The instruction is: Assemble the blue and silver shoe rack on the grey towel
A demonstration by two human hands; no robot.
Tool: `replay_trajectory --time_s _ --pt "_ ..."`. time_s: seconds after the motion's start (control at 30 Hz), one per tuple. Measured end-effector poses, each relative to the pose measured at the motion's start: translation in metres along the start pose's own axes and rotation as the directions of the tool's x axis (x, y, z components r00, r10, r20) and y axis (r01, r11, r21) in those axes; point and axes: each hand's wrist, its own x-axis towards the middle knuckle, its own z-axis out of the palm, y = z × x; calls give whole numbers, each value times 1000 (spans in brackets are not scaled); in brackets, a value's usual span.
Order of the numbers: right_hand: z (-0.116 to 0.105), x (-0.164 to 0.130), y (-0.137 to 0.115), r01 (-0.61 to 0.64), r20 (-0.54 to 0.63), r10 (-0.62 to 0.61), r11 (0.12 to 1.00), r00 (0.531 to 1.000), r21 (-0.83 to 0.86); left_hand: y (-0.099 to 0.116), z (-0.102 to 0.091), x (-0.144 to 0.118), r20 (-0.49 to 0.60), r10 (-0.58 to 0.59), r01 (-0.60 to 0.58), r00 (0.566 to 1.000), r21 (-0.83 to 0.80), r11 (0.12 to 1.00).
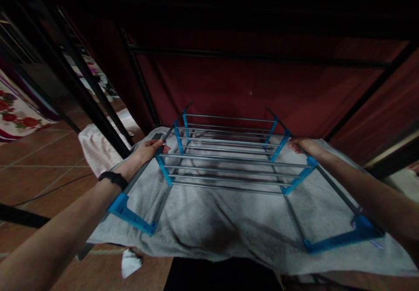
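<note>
A rack (235,158) of grey metal tubes and blue plastic brackets, shaped like a shoe rack, lies on a grey blanket (209,221). Thin crossbars join its two long sides at the middle and far brackets. My left hand (151,148) closes round the left side tube beside a blue bracket (164,169). On the opposite side, the fingers of my right hand (300,145) curl over the right side tube, between two brackets. The near brackets (132,214) have no crossbar between them. A black band circles my left wrist.
Black metal frame bars (262,56) stand around the blanket, with a dark red panel (242,86) behind. Striped cloth (98,149) hangs at the left. A white scrap (131,262) lies on the tiled floor (42,171), where a dark cable runs. Flowered fabric (19,112) hangs farther left.
</note>
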Motion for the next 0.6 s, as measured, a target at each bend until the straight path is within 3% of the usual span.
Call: replay_trajectory --time_s 0.1,0.23,0.4,0.53,0.6 --pt "-7 -9 3 41 -46 -42 999 998 -28 3 -3 -11 -32 13 -11 999 54 998" --pt "-37 -29 30 107 -66 -110 994 992 -35 2 -21 -32 21 5 -6 1000 39 999" --pt "-80 -69 87 -81 27 79 996 996 45 -16 -55 -60 80 -71 66 994 59 996" --pt "-91 -109 121 -221 140 203 967 969 124 -35 -69 -80 98 -97 101 990 -39 994" --pt "-93 -125 133 -214 157 197 972 968 99 -43 -73 -90 81 -93 101 992 -92 991"
